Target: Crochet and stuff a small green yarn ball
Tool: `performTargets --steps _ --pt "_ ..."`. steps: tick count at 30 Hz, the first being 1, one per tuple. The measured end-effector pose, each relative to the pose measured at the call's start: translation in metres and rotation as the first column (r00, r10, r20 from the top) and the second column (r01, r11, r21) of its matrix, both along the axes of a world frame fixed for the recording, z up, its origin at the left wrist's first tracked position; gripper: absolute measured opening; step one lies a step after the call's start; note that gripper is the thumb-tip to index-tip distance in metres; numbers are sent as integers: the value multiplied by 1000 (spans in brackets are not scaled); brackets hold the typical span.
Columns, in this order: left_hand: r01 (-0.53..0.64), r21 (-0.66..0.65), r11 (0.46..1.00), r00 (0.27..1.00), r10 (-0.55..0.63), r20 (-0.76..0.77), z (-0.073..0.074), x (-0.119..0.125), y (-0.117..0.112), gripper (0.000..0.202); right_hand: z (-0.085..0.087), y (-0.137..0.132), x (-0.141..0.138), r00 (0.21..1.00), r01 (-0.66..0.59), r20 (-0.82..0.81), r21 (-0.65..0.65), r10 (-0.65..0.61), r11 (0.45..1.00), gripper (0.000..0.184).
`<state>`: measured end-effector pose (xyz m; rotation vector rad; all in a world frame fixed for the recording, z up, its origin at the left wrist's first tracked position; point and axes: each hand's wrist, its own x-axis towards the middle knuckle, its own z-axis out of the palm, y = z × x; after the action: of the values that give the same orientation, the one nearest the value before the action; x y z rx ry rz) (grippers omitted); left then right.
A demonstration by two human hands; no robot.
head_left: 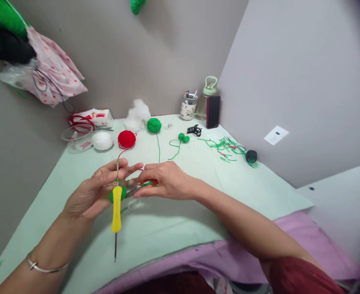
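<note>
My left hand (84, 195) is closed around a crochet hook (116, 210) with a yellow handle, its lower tip pointing down toward the table. A small round green crocheted piece (124, 192) sits behind the handle, against my left fingers. Red yarn runs from the hook's upper end toward the table. My right hand (169, 179) grips a small pair of scissors (133, 190) with orange and green on the handles. The blades point left, beside the green piece. A thin white thread (134, 207) loops below them. My fingers partly hide the scissors' handles.
Behind my hands lie a red yarn ball (126, 139), a white yarn ball (103, 141), a green yarn ball (154, 125) and white stuffing (137, 114). Green yarn scraps (227, 146) are at the right. A pen cup (188, 108), bottle (201, 107) and phone (213, 112) stand by the wall.
</note>
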<state>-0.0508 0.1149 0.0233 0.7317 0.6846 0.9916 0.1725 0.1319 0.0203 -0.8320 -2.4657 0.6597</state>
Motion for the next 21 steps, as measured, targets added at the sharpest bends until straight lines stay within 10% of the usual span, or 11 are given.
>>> performTargets --steps 13,21 --pt "129 -60 990 991 -131 -38 -8 10 5 19 -11 -5 -3 998 -64 -23 -124 61 990 24" --pt "-174 -210 962 977 195 83 -13 16 8 13 -22 -15 0 980 -139 141 -7 138 990 39"
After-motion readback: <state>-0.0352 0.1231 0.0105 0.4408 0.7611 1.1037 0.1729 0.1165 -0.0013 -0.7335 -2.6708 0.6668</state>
